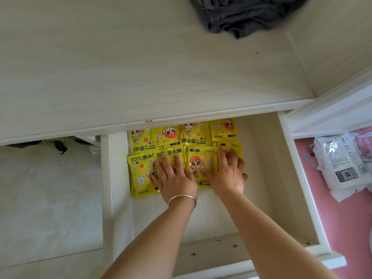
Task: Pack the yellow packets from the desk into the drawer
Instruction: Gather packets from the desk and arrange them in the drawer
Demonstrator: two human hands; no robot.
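Note:
Several yellow hand-warmer packets (pixel 202 162) with a cartoon figure lie in two overlapping rows at the back of the open white drawer (pixel 289 178). My left hand (pixel 174 176), with a silver bangle on the wrist, lies flat with spread fingers on the front-row packets. My right hand (pixel 229 174) rests beside it, fingers pressing down on the right packets of the front row. Neither hand grips a packet. The back row is partly hidden under the desk edge. No yellow packet shows on the desk top (pixel 141 67).
A dark grey cloth (pixel 241 15) lies bunched at the far edge of the desk. White plastic packages (pixel 342 166) sit on a pink surface right of the drawer. The drawer's front half shows bare bottom. Left of the drawer is a white floor.

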